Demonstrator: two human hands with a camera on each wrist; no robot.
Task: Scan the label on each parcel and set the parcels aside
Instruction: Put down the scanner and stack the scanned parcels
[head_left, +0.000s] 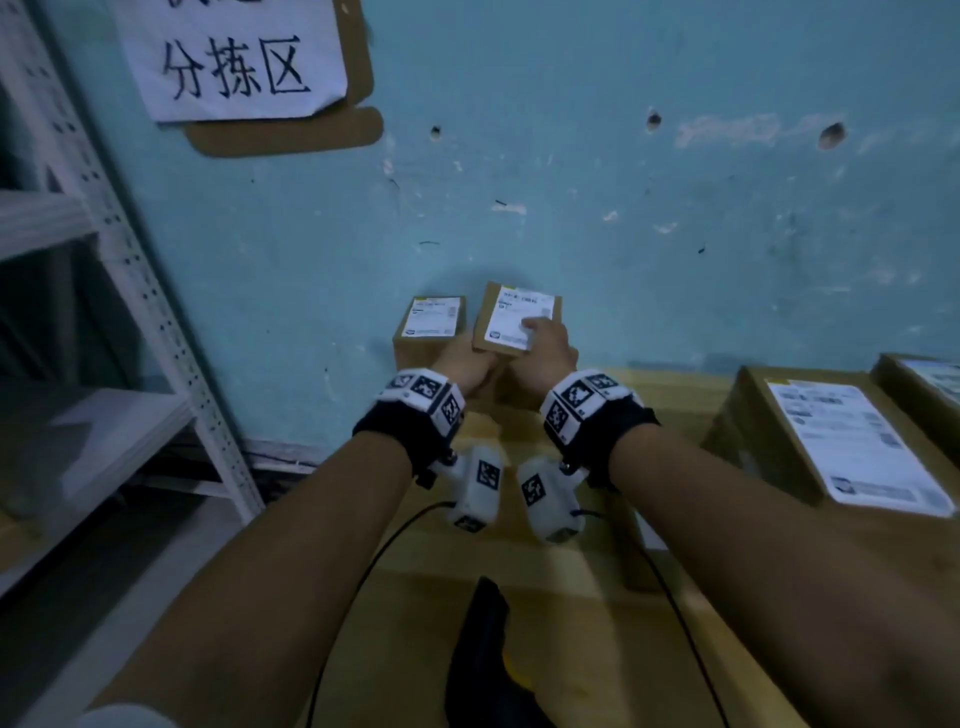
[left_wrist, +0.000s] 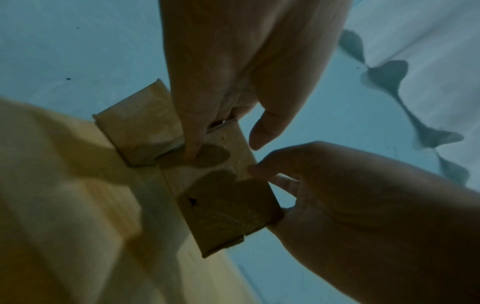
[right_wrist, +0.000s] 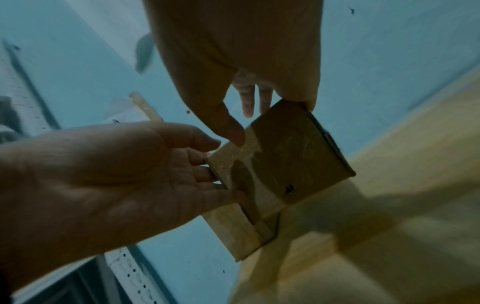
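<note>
A small cardboard parcel (head_left: 511, 312) with a white label is held tilted above the table, close to the blue wall. My left hand (head_left: 467, 361) holds its left edge, thumb against the underside (left_wrist: 192, 151). My right hand (head_left: 543, 340) grips the right side, fingers lying over the label and thumb (right_wrist: 233, 131) beneath. The wrist views show the parcel's brown underside (left_wrist: 228, 207) (right_wrist: 288, 162) between both hands. A second small labelled parcel (head_left: 430, 325) (left_wrist: 135, 127) stands just to the left, against the wall. A black and yellow scanner (head_left: 483, 649) lies on the table near me.
Larger labelled boxes (head_left: 841, 447) sit on the wooden table (head_left: 519, 597) at the right. A white metal shelf rack (head_left: 130, 312) stands at the left. A paper sign (head_left: 234, 57) hangs on the wall. Cables trail from both wrists.
</note>
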